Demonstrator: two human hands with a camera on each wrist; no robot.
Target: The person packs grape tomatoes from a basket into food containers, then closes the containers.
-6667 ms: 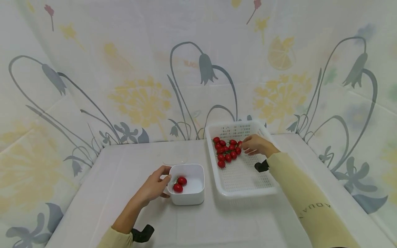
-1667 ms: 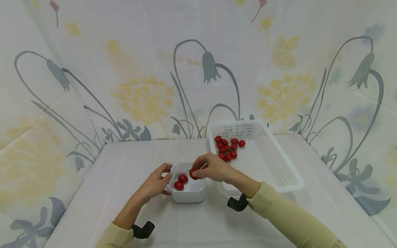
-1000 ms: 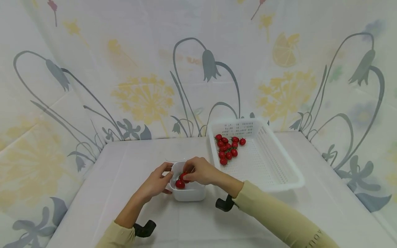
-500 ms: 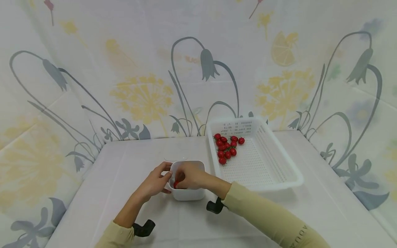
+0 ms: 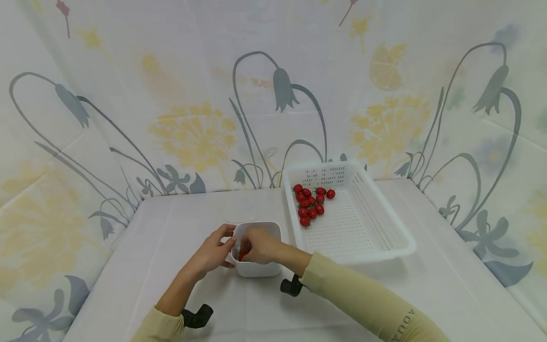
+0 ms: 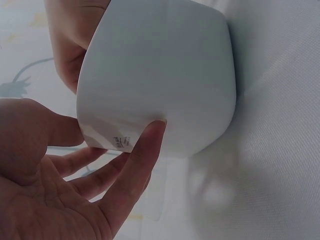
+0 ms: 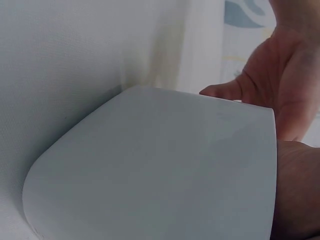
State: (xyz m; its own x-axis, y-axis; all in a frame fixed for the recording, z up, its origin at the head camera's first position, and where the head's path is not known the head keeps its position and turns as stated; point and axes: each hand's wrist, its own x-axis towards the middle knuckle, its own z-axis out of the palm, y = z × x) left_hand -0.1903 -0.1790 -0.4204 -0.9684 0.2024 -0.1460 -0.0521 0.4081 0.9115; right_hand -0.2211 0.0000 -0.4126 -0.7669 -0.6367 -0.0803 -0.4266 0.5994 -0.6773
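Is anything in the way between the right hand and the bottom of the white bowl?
Nothing visible blocks it. The right hand is already down inside the bowl, among the tomatoes there. The left hand only grips the bowl's outer left wall, clear of the opening.

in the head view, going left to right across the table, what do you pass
The person's left hand gripping the container's left rim → the small white square plastic container → the cluster of red cherry tomatoes inside the basket → the far right wall of the white perforated plastic basket.
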